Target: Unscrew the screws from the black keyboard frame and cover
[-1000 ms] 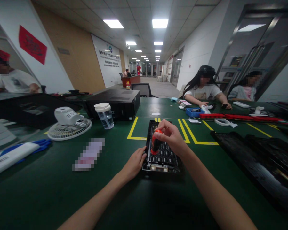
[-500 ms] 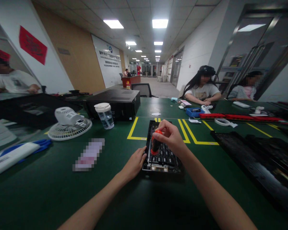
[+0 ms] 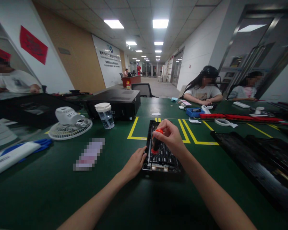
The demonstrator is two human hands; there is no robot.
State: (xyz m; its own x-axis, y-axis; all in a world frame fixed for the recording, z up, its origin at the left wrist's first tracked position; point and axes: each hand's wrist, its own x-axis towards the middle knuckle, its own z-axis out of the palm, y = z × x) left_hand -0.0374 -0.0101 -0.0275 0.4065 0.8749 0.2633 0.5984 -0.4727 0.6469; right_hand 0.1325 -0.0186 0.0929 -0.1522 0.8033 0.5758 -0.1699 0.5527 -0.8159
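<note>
In front of me on the green table lies a black rectangular case [image 3: 165,157] with a honeycomb grid of cells inside. My left hand [image 3: 135,162] is closed on its left edge, thumb over the rim; the undersides of the fingers are hidden. My right hand [image 3: 171,138] pinches the red top of a stubby black-and-red screwdriver [image 3: 155,145]. The screwdriver stands nearly upright over the case's left side, its thin shaft pointing down at the inner edge. Where exactly the tip rests I cannot make out.
Left of me are a blurred flat item [image 3: 89,155], a white fan [image 3: 70,126], a lidded water cup [image 3: 105,116] and a large black box [image 3: 115,100]. To the right lie black casings [image 3: 244,159] and a tape roll [image 3: 223,122]. Several people sit around.
Both hands, the screwdriver and the case stay almost in place. The person across on the right has tilted their head slightly; the view has shifted a touch.
</note>
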